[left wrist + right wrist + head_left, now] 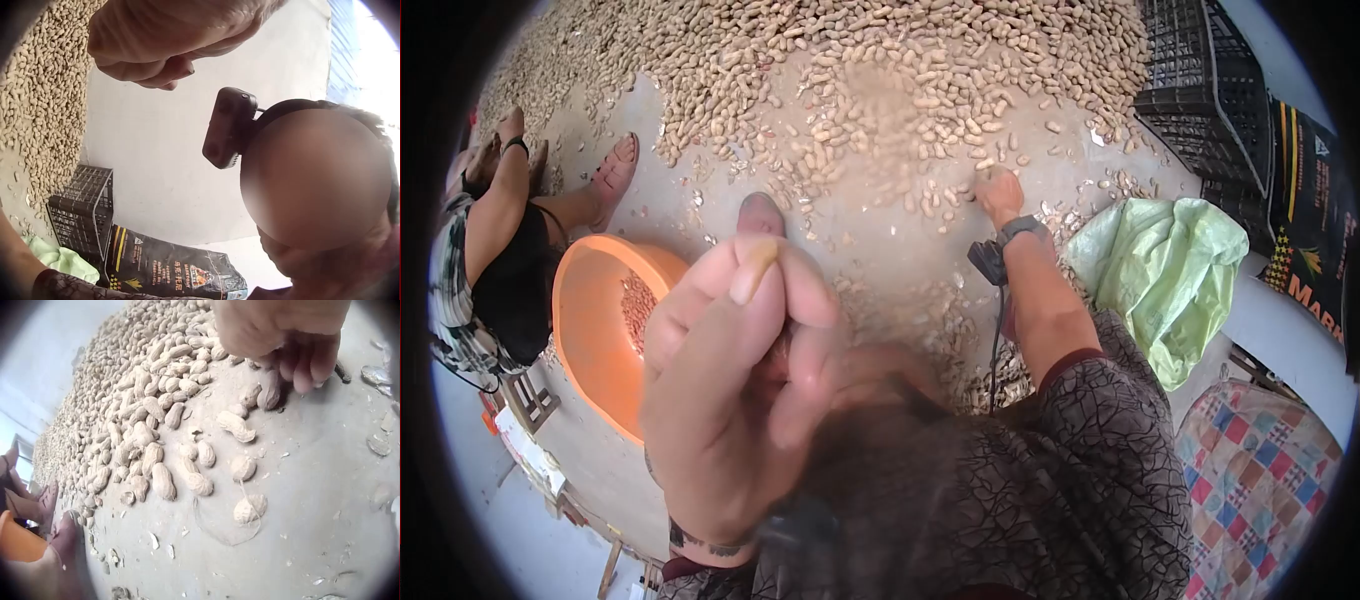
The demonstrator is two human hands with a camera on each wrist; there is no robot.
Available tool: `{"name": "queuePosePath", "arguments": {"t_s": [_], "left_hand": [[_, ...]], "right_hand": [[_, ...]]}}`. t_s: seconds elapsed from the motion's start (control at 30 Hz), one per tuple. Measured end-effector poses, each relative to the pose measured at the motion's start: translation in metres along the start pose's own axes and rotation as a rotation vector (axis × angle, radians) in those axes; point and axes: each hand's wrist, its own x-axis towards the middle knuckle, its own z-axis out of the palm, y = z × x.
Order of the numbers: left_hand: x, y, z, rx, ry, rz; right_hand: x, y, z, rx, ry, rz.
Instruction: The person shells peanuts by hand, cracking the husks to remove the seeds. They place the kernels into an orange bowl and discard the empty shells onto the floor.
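My left hand is raised close in front of the head camera, its fingers curled and the thumb tip against them; I cannot make out anything between them. In the left wrist view the same hand is curled at the top, above the head-worn camera. Low at the floor, my right hand reaches the near edge of the peanut pile. The right wrist view shows that hand with fingers bent down, pinching a darkish peanut at their tips. Loose peanuts lie beside it.
An orange basin with reddish kernels stands at the left, by another person's legs and arm. On the right are a pale green sack, a black crate, a black printed bag and a patchwork cushion. Shell bits litter the floor.
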Motion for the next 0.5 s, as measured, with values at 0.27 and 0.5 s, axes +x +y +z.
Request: {"name": "queuePosePath", "arguments": {"t_s": [0.27, 0.5], "left_hand": [[-0.010, 0.005, -0.006, -0.115, -0.069, 0.022], [-0.011, 0.001, -0.012, -0.135, -0.113, 0.084]], "right_hand": [[-0.055, -0.058, -0.082, 1.026, -0.517, 0.046], [-0.131, -0.153, -0.198, 1.131, -0.537, -0.401]]}}
